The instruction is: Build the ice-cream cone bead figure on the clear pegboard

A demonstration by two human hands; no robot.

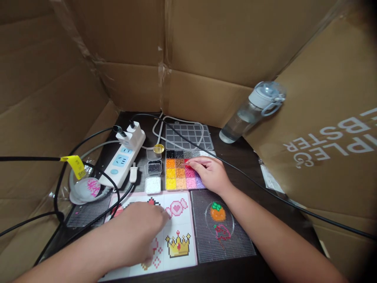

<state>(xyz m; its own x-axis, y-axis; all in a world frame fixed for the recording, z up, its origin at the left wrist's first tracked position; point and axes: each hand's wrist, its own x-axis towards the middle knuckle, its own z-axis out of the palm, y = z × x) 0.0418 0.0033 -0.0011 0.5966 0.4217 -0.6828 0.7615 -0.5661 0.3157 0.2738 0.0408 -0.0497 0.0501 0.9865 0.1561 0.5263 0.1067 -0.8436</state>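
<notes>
My left hand [141, 228] rests over a pattern sheet [179, 220] printed with pixel pictures, among them a pink candy and a yellow crown. Its fingers are bent, thumb and fingertips apart, with nothing seen in them. Over the right side of a divided bead box [176, 173], my right hand [210, 173] pinches thin pinkish tweezers [203, 162], their tip by the red compartment. Right of the sheet lies a clear pegboard [203, 236]. On it are an orange bead fruit [218, 213] with a green top and a red-and-pink bead figure [223, 232].
Small boxes of black beads [154, 167] and white beads [152, 185] stand left of the bead box. Further left are a power strip [114, 173] and a dish with pink beads [88, 188]. A black cable [250, 179] crosses above. A water bottle [241, 120] leans against cardboard walls.
</notes>
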